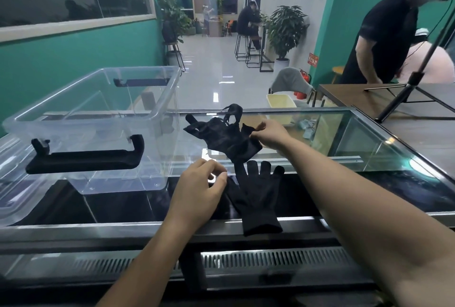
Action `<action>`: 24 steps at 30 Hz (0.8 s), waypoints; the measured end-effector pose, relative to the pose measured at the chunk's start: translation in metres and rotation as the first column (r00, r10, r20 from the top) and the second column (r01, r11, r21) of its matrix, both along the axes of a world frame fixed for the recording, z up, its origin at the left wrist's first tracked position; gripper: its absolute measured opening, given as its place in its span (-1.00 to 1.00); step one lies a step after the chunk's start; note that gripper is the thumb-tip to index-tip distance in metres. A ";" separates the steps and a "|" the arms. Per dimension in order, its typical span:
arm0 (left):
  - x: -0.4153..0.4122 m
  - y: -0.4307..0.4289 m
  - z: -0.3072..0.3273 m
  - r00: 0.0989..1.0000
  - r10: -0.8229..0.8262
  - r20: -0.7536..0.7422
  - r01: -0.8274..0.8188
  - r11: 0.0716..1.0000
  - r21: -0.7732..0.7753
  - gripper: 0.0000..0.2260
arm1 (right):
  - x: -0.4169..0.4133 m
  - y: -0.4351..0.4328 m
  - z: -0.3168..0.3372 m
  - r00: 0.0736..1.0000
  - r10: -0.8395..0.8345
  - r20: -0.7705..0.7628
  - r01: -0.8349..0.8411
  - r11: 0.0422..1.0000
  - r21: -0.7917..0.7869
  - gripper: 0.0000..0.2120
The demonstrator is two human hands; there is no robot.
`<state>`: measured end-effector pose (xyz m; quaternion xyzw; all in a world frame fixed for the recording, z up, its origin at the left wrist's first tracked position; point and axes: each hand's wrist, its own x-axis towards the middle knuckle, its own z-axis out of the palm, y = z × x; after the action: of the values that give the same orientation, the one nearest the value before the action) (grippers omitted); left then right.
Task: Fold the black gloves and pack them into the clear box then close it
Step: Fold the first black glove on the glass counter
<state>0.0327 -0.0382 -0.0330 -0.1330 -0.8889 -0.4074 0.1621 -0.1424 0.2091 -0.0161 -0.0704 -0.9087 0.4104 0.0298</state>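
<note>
Two black gloves lie on a glass counter top. The near glove [256, 196] lies flat with its fingers pointing away from me and its cuff at the counter's front rail. The far glove [226, 134] is crumpled, with fingers sticking up. My right hand [268, 131] pinches the far glove at its right edge. My left hand [199, 191] rests with loosely curled fingers at the left edge of the near glove; whether it holds the fabric is unclear. The clear box [98, 119] with black handles stands open at the left.
A clear lid [9, 198] lies under or beside the box at the far left. The glass counter [369, 156] stretches to the right. A wooden table [418, 114] with a black tripod stands at the right, where a person in black leans.
</note>
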 end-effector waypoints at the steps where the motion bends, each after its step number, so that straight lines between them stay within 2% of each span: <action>1: 0.000 0.000 0.000 1.000 -0.002 0.001 0.002 1.000 0.003 -0.92 | 0.009 -0.003 0.007 1.000 -0.002 -0.023 0.001 0.999 -0.044 -0.66; 6: -0.001 0.001 0.000 1.000 -0.003 -0.015 0.004 1.000 0.018 -0.93 | 0.031 0.004 0.021 0.996 -0.057 -0.074 0.032 0.953 -0.300 -0.69; 10: 0.001 0.002 0.001 1.000 -0.004 -0.020 0.005 0.999 0.037 -0.94 | 0.044 0.012 0.039 0.991 -0.020 -0.133 -0.045 0.881 -0.471 -0.72; 15: 0.003 0.001 0.007 1.000 0.005 -0.030 -0.003 0.996 0.085 -0.88 | 0.070 0.012 0.080 0.966 0.086 -0.245 -0.190 0.877 -0.441 -0.73; 20: 0.003 -0.001 0.015 0.999 0.031 -0.030 -0.021 0.964 0.266 -0.75 | 0.095 0.006 0.109 0.902 0.272 -0.335 -0.397 0.827 -0.397 -0.81; 24: -0.001 0.001 0.029 0.999 -0.028 -0.027 0.034 0.956 0.291 -0.53 | 0.114 -0.002 0.123 0.838 0.389 -0.383 -0.520 0.782 -0.343 -0.83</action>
<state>0.0313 -0.0368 -0.0038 -0.1261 -0.8152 -0.5347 0.1835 -0.0288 0.2070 0.1070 0.2095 -0.7687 0.6026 0.0458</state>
